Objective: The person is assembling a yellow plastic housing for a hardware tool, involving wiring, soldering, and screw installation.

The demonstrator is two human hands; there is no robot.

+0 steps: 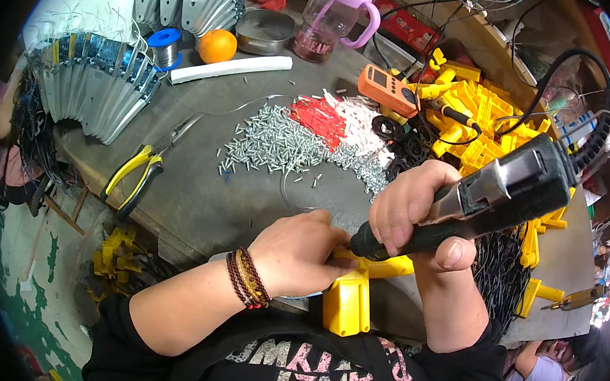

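Note:
A black electric screwdriver [519,186] with a metal lever lies across the front right of the bench, gripped in my right hand [412,207]. Its nose end meets a yellow plastic housing [347,307] close to my body. Around the top of that housing, my left hand [298,251] is closed, fingers bent and partly hidden; the screwdriver's tip and any screw there are out of sight. Beyond my hands, a pile of silver screws [269,140] spreads over the bench. Red small pieces [320,121] and white small pieces [360,123] lie beside it.
Yellow-handled pliers [132,175] lie at left, near fanned grey metal-topped parts [97,81]. Behind are a solder spool [163,51], an orange [217,46] and a pink-lidded bottle [327,22]. An orange multimeter [386,89] and piled yellow housings [485,119] crowd the right, with black cables [497,273].

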